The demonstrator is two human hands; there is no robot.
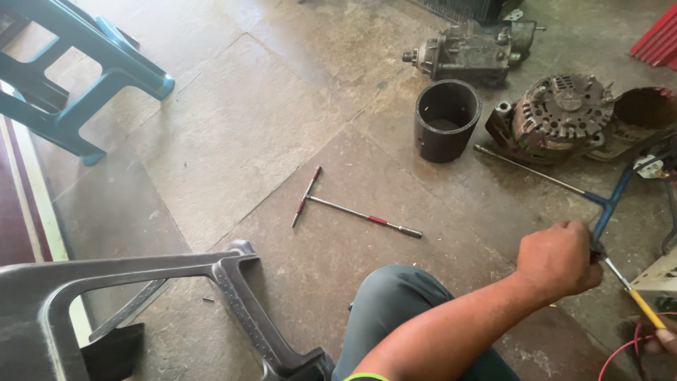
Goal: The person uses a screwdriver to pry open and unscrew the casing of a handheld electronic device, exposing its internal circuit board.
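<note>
- the left hand (pixel 558 258) is closed in a fist around the blue handle of a t-handle wrench (pixel 605 206), whose long shaft runs away from the hand to the alternator (pixel 560 116).
- the right hand (pixel 663 341) shows only as fingertips at the frame's lower right edge, next to a yellow-handled screwdriver (pixel 638 296) and red wire (pixel 620 353); i cannot tell whether it grips anything.
- a second t-handle wrench (pixel 352 209) with red grips lies on the stone floor (pixel 233 134), well apart to the left of the left hand.
- beyond the left hand stand a black cylinder housing (pixel 446 120) and a starter motor (pixel 469 49).
- the person's knee (pixel 395 303) sits just below the left forearm.
</note>
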